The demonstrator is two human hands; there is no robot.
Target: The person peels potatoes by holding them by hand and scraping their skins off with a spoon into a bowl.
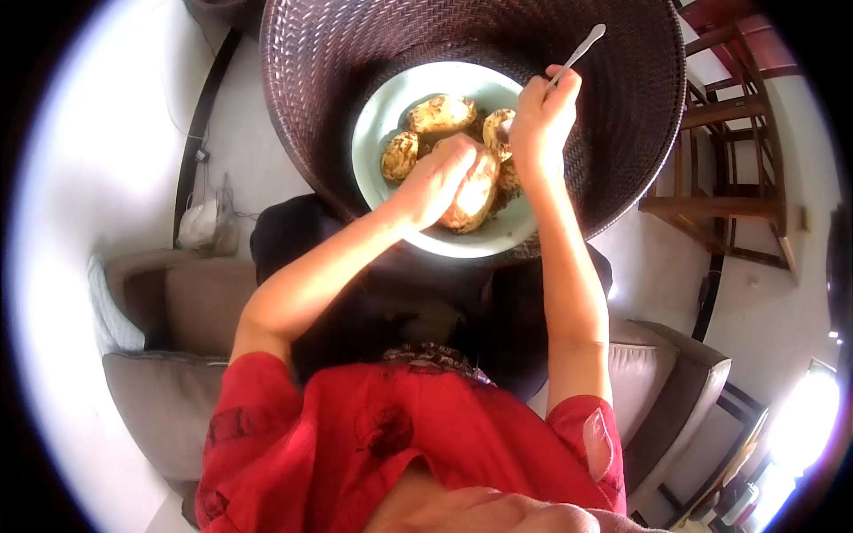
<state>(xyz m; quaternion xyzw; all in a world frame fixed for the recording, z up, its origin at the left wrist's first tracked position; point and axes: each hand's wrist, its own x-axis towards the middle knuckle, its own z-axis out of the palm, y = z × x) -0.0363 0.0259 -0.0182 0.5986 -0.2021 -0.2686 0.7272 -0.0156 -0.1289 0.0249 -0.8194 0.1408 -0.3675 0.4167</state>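
Note:
My left hand (pixel 435 182) is closed around a large potato (pixel 471 197), pale yellow with brown skin patches, over the near side of a pale green bowl (pixel 366 111). My right hand (pixel 544 124) grips a metal spoon (pixel 582 53); its handle sticks up past the fingers, and its other end appears near another potato (pixel 494 135). Inside the bowl, more patchy potatoes include a long one (pixel 442 114) at the back and a smaller one (pixel 400 155) at the left. Dark scraps lie between them. My left fingertips are partly hidden behind the hand.
The bowl sits on a dark brown woven basket-like stand (pixel 311 115) with a high curved rim. Behind me is a brown sofa (pixel 169 391). A wooden chair (pixel 720 204) stands at the right, and a white bag (pixel 200 222) lies on the floor at the left.

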